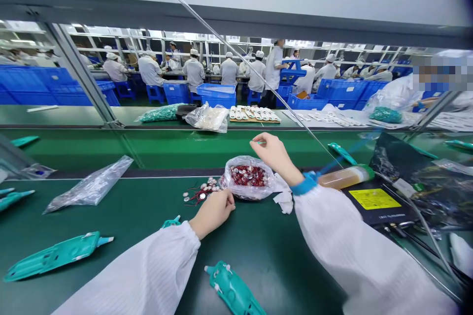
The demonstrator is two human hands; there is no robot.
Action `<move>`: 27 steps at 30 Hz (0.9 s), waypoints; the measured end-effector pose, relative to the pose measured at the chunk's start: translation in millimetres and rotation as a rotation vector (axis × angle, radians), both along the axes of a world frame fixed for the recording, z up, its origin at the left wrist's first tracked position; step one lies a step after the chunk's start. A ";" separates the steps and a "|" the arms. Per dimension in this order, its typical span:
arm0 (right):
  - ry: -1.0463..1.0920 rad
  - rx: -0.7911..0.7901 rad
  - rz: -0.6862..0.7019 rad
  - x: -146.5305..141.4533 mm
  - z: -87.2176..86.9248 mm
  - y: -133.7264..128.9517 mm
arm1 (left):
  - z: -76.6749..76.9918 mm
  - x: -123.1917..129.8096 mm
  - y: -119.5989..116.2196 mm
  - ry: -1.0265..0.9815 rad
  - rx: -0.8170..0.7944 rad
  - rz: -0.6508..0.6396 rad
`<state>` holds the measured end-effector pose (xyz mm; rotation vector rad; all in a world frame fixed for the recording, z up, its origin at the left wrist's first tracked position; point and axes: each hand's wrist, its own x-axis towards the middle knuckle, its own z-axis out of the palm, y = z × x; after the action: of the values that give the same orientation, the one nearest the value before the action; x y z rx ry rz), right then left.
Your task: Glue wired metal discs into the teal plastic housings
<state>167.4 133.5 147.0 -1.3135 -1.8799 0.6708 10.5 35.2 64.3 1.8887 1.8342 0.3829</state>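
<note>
My left hand point(214, 212) is low over the green work surface, fingers curled together; what they hold, if anything, is hidden. Just beyond it sits an open clear plastic bag point(248, 192) full of small round discs with red wires point(249, 175). More loose wired discs point(207, 189) lie to the bag's left. Raised above and right of the bag, my right hand point(273, 153) has its fingertips pinched; I cannot make out anything in them. A blue band point(305, 184) circles that wrist. Teal plastic housings lie near my arms: one at left point(55, 255), one in front point(233, 288), one partly behind my left sleeve point(171, 222).
A flat clear bag point(90, 188) lies at left. On the right are a black box with a yellow label point(375, 200), a bottle point(345, 177), cables and a dark bag point(399, 157). Behind runs a green belt point(185, 150) carrying more housings. Co-workers sit beyond.
</note>
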 end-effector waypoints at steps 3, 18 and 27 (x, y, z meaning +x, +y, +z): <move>0.042 -0.046 0.193 11.1 -5.5 -52.9 | 27.4 4.3 -22.6 -0.123 0.083 0.000; 0.515 -0.927 0.545 33.8 -74.7 -147.9 | 28.7 5.7 -104.8 -0.330 0.131 -0.081; 0.058 -0.315 0.536 51.5 -131.0 -179.9 | 13.2 -29.9 -131.3 -0.205 -0.180 -0.237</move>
<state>218.9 -46.4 16.0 -0.9481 -2.1553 1.3073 -19.4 -96.2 77.5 1.8417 1.4434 0.3054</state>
